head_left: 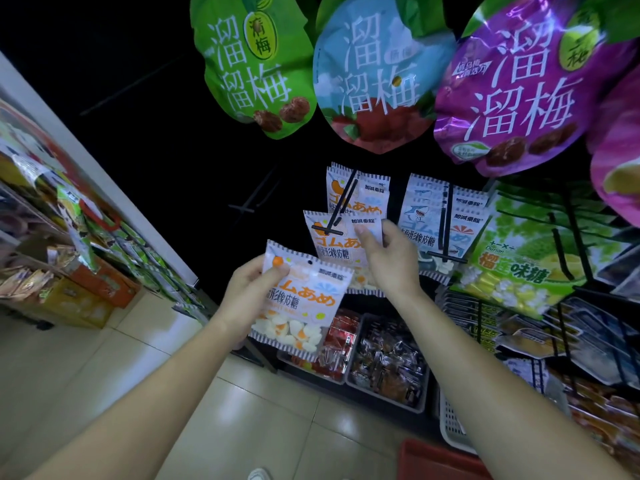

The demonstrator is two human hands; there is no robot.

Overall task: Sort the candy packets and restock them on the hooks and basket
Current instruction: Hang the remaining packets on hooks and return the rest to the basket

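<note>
Right edge of hooked packet (330,249) behind the right hand (391,259)

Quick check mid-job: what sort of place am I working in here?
Likely a small shop's snack aisle: gummy packets hang on black hooks, big plum-snack bags hang above, and bins of wrapped sweets sit below.

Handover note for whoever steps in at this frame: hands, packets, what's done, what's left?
Left hand grips a loose egg-gummy packet, held off the hook.
Right hand pinches the front packet hanging at that hook's tip.
Done: same-kind packets hang there; shark packets hang on the next hook.
Left: hang the loose packet.
</note>
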